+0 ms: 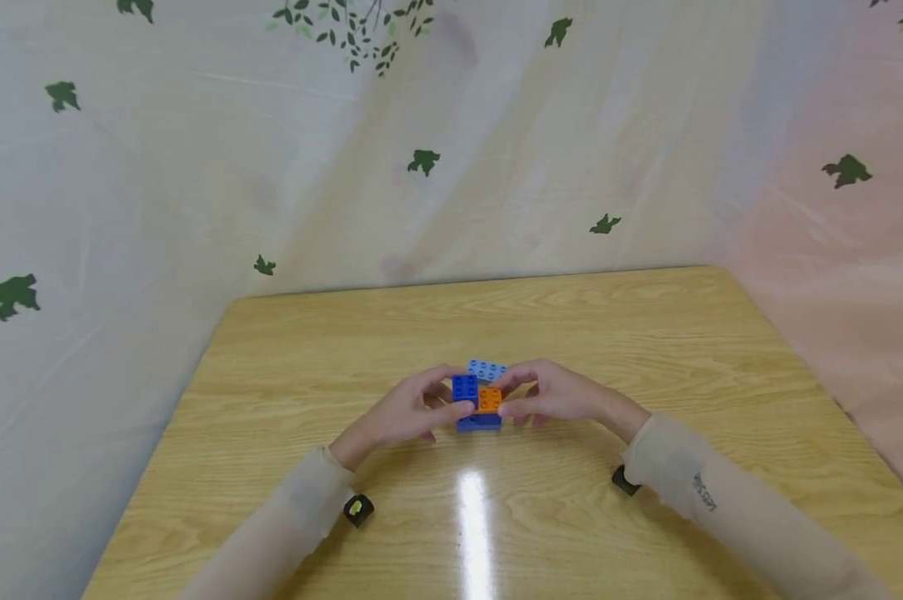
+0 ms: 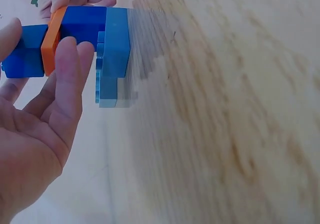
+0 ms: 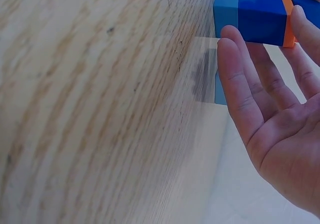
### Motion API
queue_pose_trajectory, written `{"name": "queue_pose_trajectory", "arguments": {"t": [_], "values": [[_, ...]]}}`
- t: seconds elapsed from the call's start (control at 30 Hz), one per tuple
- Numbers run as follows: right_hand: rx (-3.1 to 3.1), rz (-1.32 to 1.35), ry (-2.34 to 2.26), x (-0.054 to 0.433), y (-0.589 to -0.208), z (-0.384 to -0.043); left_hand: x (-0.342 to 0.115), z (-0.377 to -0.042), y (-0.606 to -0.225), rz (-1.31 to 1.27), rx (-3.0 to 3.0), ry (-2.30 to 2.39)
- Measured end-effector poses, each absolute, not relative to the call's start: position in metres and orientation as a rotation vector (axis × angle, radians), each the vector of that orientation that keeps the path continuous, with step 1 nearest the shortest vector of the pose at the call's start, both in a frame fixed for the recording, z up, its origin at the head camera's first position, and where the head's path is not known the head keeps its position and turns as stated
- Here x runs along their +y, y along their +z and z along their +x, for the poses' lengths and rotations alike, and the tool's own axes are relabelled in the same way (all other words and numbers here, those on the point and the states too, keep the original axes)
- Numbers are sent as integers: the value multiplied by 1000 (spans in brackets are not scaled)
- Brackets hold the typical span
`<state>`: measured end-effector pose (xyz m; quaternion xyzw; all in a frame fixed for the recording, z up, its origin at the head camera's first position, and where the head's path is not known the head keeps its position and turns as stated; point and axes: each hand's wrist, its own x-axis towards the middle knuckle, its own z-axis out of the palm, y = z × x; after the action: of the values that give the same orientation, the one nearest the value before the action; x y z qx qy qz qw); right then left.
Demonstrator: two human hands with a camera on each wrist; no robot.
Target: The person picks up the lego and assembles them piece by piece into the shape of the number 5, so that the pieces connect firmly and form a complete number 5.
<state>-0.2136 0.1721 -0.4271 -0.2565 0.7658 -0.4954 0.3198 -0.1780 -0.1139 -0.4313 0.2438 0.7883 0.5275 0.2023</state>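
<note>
A small stack of toy building bricks stands on the table between both hands. On top sits a dark blue brick (image 1: 464, 387), over the left part of a thin orange brick (image 1: 489, 401). Below the orange one is another dark blue brick (image 3: 261, 20), and under that a light blue brick (image 2: 118, 41) at table level. My left hand (image 1: 414, 406) pinches the top blue brick between thumb and fingers. From the other side, my right hand (image 1: 556, 393) pinches the orange brick's right end. Its lower fingers hang loosely beside the stack.
Another light blue brick (image 1: 487, 369) shows just behind the stack. Two small dark objects, a left one (image 1: 358, 509) and a right one (image 1: 625, 481), are near the sleeves. A patterned cloth (image 1: 496, 150) hangs behind the wooden table (image 1: 331, 333).
</note>
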Motion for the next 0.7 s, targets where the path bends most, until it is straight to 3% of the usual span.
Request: {"name": "queue_pose_trajectory", "arguments": {"t": [0.7], "values": [[1999, -710, -1321, 171, -429, -213, -112, -174, -435, 674, 2216, 1533]]}}
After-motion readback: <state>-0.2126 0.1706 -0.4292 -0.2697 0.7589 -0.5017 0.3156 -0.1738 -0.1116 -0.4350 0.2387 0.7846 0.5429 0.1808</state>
